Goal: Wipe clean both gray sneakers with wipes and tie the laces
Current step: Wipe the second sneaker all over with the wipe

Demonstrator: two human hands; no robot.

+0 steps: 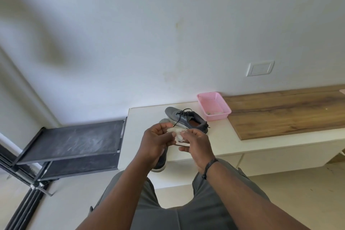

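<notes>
1. Still the wiping stage I'd say: both hands hold a crumpled white wipe over the near gray sneaker, left hand pinching one end, right hand pinching the other, like it's being opened up or bunched
2. Far gray sneaker sits just behind on the white surface, black laces loose, so tying looks not done there; near shoe's laces are hidden
3. Sneakers look like soft knit with pale rubbery soles; the pink basket beside them is perforated plastic, with what look like used wipes inside
</notes>
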